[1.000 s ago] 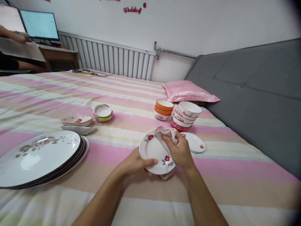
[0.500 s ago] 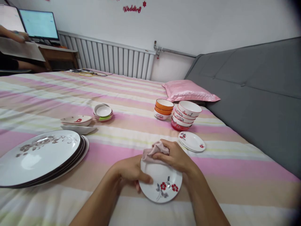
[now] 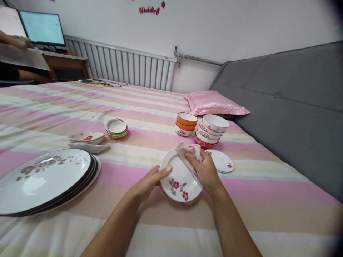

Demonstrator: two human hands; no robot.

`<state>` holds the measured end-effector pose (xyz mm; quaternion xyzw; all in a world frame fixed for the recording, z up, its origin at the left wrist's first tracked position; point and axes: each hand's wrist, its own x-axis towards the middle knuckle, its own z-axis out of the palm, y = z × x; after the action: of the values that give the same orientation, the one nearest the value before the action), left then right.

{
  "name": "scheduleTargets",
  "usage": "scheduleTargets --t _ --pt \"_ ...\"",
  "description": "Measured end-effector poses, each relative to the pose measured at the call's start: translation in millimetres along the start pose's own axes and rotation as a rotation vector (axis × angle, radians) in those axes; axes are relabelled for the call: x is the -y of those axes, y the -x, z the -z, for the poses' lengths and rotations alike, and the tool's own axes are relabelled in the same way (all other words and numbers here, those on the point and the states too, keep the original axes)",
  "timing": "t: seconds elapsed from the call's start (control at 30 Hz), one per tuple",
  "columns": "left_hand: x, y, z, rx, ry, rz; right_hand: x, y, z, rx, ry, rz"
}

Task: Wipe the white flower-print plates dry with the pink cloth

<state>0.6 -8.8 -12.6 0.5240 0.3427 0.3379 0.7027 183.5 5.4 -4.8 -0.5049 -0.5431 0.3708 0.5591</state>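
Observation:
A small white plate with red flowers [image 3: 177, 175] is held above the striped bedspread, tilted toward me. My left hand [image 3: 150, 182] grips its left edge, thumb on the face and fingers behind. My right hand [image 3: 207, 171] pinches a pale pink cloth [image 3: 189, 157] against the plate's upper right rim. The cloth hangs over that rim and partly behind it. Just behind my right hand, similar small plates [image 3: 223, 160] lie on the bed, partly covered by the hand.
Stacked large plates [image 3: 53, 175] sit at the left, with oval dishes [image 3: 85, 137] and small dishes [image 3: 117, 127] beyond. Orange-topped bowls [image 3: 187, 123] and red-rimmed bowls [image 3: 214, 125] stand near a pink pillow [image 3: 215, 102]. A person's arm [image 3: 13, 40] shows at a desk, far left.
The held plate has risen away from me and turned, its flowers now lower left of before. My right hand and the cloth have shifted to the plate's right side.

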Motion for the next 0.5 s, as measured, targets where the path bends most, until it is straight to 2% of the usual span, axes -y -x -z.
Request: scheduleTargets --t 0.1,0.2,0.37,0.5 --pt "2.2 -2.9 -9.4 0.012 -0.067 -0.001 -7.4 -2.8 -5.2 -0.162 -0.072 -0.017" --pt "3.9 -6.1 -19.4 -0.03 -0.102 0.028 -13.3 -3.0 -12.2 -0.252 -0.055 -0.019" --pt "7.0 -10.3 -20.4 -0.219 0.014 -0.041 -14.7 -1.5 -18.4 -0.277 0.065 0.036" --pt "6.7 -9.6 -16.7 -0.19 0.033 -0.062 -11.4 -0.9 -16.2 -0.26 0.125 0.086"
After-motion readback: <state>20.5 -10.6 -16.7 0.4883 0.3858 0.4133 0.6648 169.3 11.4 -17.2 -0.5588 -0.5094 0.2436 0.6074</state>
